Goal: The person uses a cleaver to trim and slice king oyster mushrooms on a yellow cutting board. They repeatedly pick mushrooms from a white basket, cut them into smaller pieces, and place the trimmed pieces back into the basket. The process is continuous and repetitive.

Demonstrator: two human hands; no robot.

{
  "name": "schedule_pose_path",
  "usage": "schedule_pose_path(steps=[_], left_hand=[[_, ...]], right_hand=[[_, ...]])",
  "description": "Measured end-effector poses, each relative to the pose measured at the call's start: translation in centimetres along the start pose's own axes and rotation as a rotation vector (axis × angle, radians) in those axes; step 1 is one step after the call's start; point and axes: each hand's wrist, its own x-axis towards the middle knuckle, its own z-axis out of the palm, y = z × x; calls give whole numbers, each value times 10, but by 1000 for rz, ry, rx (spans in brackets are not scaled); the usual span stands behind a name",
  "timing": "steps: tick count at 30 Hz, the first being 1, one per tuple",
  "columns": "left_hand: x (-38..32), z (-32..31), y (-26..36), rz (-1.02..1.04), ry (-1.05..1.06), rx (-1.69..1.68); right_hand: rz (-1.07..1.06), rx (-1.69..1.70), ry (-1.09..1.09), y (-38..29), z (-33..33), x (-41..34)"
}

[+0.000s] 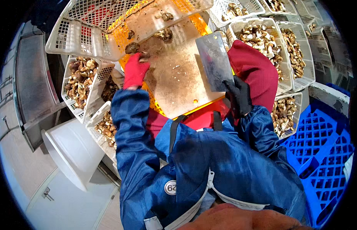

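My left hand (136,70), in a red glove, is at the left edge of a stained cutting board (178,95). Its fingers are closed on a dark-capped mushroom (132,48), and a stem-like piece shows by the thumb. In a black glove, my right hand (238,96) grips a cleaver (214,61) whose handle is hidden by the fingers. The broad blade is over the board's right side. Pale scraps lie mid-board. Farther back are a loose mushroom (166,34) and a tipped white plastic basket (80,40) with a few mushrooms inside.
A yellow plastic crate (200,23) is under the board. White baskets of mushrooms stand at the left (102,70) and right (289,66). A white tub (72,146) lies tilted at lower left. Blue plastic pallets (319,155) are at lower right.
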Motion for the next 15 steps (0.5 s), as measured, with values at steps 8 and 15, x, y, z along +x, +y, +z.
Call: schedule_pose_path(steps=[8, 15], left_hand=[[-148, -163, -74, -487, -586, 503], [16, -6, -55, -511, 38, -22]], right_hand=[[-11, -105, -36, -2, 1, 3], [-4, -67, 0, -6, 7, 1]])
